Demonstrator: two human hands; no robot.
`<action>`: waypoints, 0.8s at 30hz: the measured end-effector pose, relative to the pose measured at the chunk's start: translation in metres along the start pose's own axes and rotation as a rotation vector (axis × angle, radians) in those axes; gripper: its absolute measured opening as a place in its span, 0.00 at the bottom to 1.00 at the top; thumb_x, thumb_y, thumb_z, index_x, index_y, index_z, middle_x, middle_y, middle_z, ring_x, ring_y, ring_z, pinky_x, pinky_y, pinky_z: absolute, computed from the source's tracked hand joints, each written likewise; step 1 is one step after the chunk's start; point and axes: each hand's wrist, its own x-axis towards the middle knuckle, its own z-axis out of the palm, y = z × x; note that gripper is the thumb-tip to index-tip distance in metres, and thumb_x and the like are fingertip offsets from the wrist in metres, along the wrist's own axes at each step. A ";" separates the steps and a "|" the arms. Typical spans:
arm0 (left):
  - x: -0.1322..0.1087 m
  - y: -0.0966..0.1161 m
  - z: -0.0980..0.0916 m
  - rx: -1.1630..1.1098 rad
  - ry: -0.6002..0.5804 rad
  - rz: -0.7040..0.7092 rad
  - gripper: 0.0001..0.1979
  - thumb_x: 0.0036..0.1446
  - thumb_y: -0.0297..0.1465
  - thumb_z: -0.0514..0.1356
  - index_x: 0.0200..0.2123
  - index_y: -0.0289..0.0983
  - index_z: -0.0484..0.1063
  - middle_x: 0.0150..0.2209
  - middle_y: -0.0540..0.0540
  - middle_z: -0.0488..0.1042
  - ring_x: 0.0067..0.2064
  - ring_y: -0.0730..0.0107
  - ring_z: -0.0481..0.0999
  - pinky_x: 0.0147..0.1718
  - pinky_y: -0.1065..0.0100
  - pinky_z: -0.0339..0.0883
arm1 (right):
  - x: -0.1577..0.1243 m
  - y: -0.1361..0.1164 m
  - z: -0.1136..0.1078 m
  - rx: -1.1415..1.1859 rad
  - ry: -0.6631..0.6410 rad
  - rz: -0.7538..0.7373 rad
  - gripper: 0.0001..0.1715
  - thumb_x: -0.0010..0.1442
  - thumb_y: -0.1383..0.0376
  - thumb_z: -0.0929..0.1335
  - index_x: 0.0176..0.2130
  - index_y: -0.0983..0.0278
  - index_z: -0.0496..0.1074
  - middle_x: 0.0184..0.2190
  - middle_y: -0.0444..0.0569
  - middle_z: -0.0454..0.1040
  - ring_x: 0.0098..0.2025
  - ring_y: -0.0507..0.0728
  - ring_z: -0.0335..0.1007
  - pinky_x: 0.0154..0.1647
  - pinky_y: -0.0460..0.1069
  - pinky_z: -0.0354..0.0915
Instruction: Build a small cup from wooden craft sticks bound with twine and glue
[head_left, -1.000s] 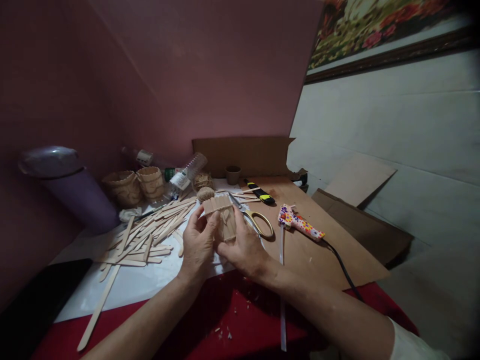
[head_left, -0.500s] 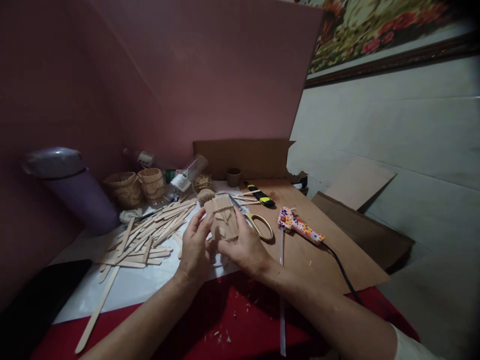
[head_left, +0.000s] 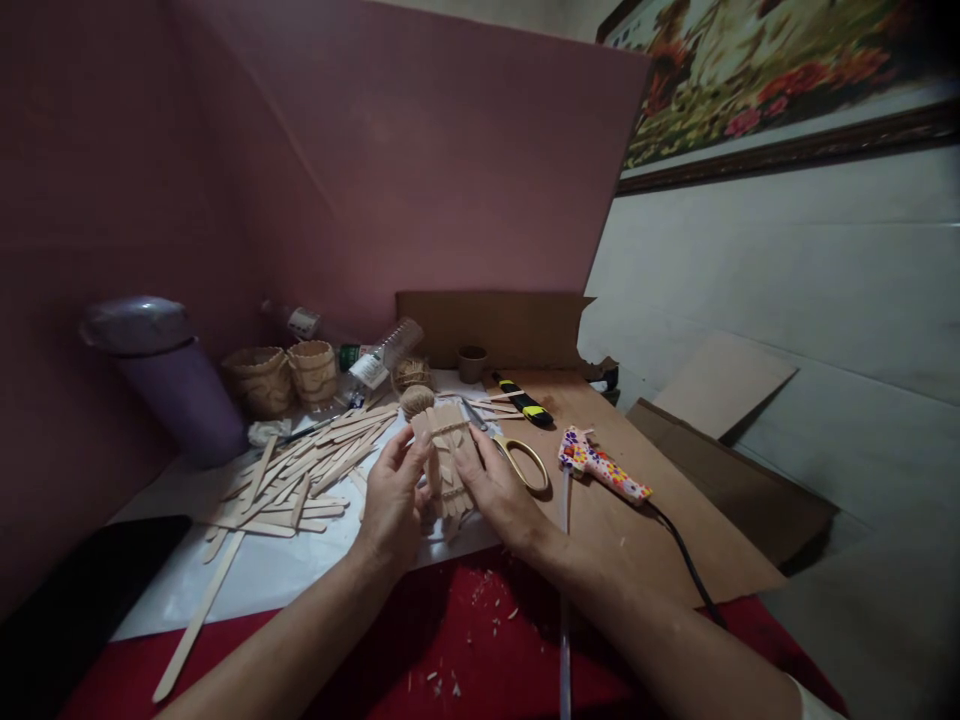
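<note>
Between both hands is a small craft-stick holder (head_left: 442,440), made of pale wooden sticks side by side, with braided twine bands near its top and bottom and leaf-like wood pieces on its face. My left hand (head_left: 394,490) grips its left side, thumb on the front. On the right side, my right hand (head_left: 501,495) holds it, thumb or fingers lying over the front. Its back is hidden. Just beyond it sits a ball of twine (head_left: 417,402). Gold-handled scissors (head_left: 541,470) lie right of my right hand.
Loose craft sticks (head_left: 322,465) are heaped on white paper at left. A flowered glue gun (head_left: 604,468), its clear glue stick hanging past the edge, and a utility knife (head_left: 525,400) lie on the brown board (head_left: 637,555). Behind stand carved-looking pots (head_left: 313,372), a plastic bottle (head_left: 386,350) and a purple tumbler (head_left: 176,390).
The holder has turned and tilted in my hands, so its lower band and stick ends now show. My right thumb or fingers have moved across its front. The view has tipped slightly up.
</note>
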 end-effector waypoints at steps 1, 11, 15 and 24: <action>0.000 0.000 0.000 -0.001 -0.002 -0.001 0.22 0.45 0.34 0.72 0.44 0.38 0.74 0.42 0.45 0.78 0.34 0.71 0.79 0.29 0.74 0.73 | 0.000 0.000 0.000 -0.012 0.001 0.007 0.37 0.64 0.46 0.61 0.64 0.63 0.57 0.65 0.55 0.62 0.67 0.61 0.55 0.67 0.57 0.52; 0.002 -0.003 0.000 0.034 0.008 0.014 0.26 0.43 0.35 0.72 0.46 0.37 0.73 0.40 0.44 0.79 0.33 0.69 0.80 0.30 0.72 0.74 | -0.002 -0.007 0.002 -0.024 -0.002 -0.024 0.33 0.65 0.51 0.61 0.62 0.65 0.59 0.61 0.57 0.66 0.63 0.61 0.61 0.64 0.57 0.56; 0.003 -0.005 0.000 0.029 0.008 0.029 0.26 0.43 0.35 0.72 0.46 0.36 0.73 0.41 0.44 0.79 0.34 0.69 0.80 0.31 0.73 0.74 | -0.002 -0.008 0.002 -0.027 -0.012 -0.030 0.30 0.66 0.52 0.61 0.61 0.64 0.60 0.59 0.55 0.69 0.61 0.61 0.64 0.62 0.56 0.59; -0.001 -0.002 0.000 0.042 -0.041 0.007 0.27 0.45 0.35 0.72 0.49 0.38 0.72 0.45 0.44 0.78 0.36 0.69 0.79 0.29 0.73 0.73 | 0.000 -0.010 0.001 -0.008 -0.008 -0.018 0.29 0.66 0.52 0.61 0.60 0.63 0.62 0.58 0.55 0.70 0.60 0.60 0.65 0.61 0.56 0.59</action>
